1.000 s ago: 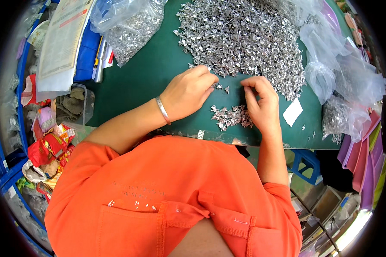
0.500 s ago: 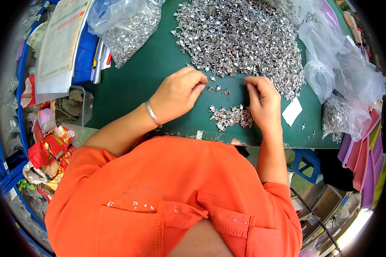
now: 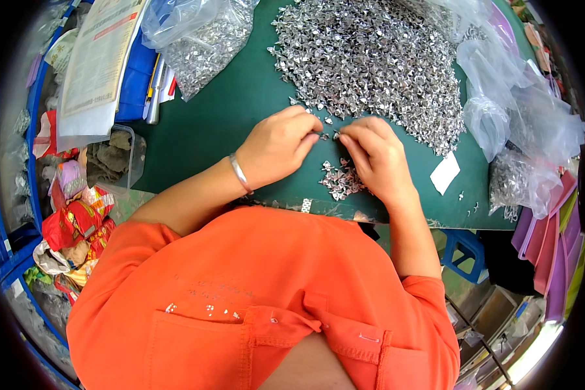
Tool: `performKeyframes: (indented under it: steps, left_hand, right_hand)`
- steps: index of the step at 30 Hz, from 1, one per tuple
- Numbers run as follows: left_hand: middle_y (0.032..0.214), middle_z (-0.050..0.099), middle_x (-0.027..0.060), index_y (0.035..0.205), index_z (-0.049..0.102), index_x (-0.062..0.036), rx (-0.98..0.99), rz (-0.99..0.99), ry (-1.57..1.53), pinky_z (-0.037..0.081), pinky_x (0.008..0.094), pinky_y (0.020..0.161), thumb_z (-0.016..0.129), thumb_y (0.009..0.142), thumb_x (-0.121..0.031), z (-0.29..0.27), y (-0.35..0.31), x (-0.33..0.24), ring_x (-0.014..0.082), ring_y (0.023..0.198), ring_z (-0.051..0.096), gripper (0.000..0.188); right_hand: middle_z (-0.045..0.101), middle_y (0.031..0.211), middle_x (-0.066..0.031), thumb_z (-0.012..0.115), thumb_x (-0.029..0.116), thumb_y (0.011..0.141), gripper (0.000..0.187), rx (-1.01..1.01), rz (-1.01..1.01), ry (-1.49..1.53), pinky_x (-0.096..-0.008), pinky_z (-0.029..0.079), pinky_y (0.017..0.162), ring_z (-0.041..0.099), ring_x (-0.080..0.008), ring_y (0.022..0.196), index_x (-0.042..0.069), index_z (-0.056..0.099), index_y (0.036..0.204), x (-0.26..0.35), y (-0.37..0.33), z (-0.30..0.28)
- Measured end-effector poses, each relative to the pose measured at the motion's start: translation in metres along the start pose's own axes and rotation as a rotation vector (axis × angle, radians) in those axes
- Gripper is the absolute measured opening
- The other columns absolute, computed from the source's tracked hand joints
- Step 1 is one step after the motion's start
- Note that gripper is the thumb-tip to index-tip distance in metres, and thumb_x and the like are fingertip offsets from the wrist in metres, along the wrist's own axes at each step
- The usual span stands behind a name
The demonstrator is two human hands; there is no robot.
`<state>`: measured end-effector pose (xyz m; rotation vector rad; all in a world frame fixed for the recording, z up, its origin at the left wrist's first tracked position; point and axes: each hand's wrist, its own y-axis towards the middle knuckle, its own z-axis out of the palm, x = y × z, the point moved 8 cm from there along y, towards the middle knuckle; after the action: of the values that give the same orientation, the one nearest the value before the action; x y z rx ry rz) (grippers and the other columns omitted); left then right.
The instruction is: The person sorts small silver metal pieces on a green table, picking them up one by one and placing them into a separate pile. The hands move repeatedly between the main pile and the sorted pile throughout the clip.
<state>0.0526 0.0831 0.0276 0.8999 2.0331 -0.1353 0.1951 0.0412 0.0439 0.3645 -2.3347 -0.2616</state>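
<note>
Over the green table my left hand (image 3: 281, 142), with a metal bangle at its wrist, is closed, thumb and forefinger together. Whatever it may pinch is too small to make out. Facing it, my right hand (image 3: 378, 156) is also closed, its fingertips on a small silver metal piece (image 3: 336, 135). Between the hands lie a few more such pieces. Just below, partly hidden under my right hand, is a small pile of metal pieces (image 3: 342, 181). Beyond both hands spreads a big heap of shiny small metal pieces (image 3: 370, 58).
A clear bag of metal pieces (image 3: 205, 49) lies at the far left, near a blue bin (image 3: 136, 78) with papers and pens. Plastic bags (image 3: 533, 123) crowd the right edge, by a white paper slip (image 3: 444, 173). A blue stool (image 3: 463, 253) stands below the table.
My right hand has moved left toward my left hand and now covers part of the small pile. My left hand stays nearly in place. The whole view has shifted slightly.
</note>
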Motion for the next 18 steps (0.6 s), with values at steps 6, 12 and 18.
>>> performKeyframes:
  steps: [6, 12, 18]
  left_hand:
    - [0.086, 0.06, 0.0114, 0.095, 0.067, -0.004, -0.005, 0.024, 0.106, 0.051, 0.0386, 0.069, 0.069, 0.086, -0.007, 0.012, 0.006, -0.003, 0.0311, 0.078, 0.062, 0.009]
    - [0.088, 0.062, 0.0127, 0.098, 0.068, -0.0025, -0.056, 0.026, 0.027, 0.052, 0.0379, 0.072, 0.066, 0.088, -0.005, 0.001, 0.004, 0.005, 0.0311, 0.081, 0.063, 0.01]
    - [0.088, 0.062, 0.0122, 0.094, 0.067, -0.0027, -0.014, -0.012, 0.029, 0.052, 0.0376, 0.072, 0.069, 0.086, -0.005, 0.002, 0.004, -0.004, 0.0306, 0.081, 0.064, 0.009]
  right_hand:
    - [0.062, 0.09, -0.0083, 0.074, 0.003, 0.077, 0.014, -0.017, 0.03, -0.104, -0.0414, 0.051, 0.072, 0.06, -0.0311, 0.083, 0.004, 0.065, 0.088, -0.003, 0.002, 0.006]
    - [0.064, 0.091, -0.01, 0.072, -0.002, 0.079, 0.013, 0.049, 0.091, 0.022, -0.0372, 0.053, 0.072, 0.064, -0.0306, 0.083, 0.002, 0.068, 0.092, -0.007, -0.01, -0.007]
    - [0.066, 0.092, -0.0135, 0.068, -0.003, 0.084, 0.012, -0.067, 0.191, 0.041, -0.0363, 0.054, 0.074, 0.067, -0.0312, 0.083, 0.0, 0.069, 0.096, -0.018, -0.01, -0.024]
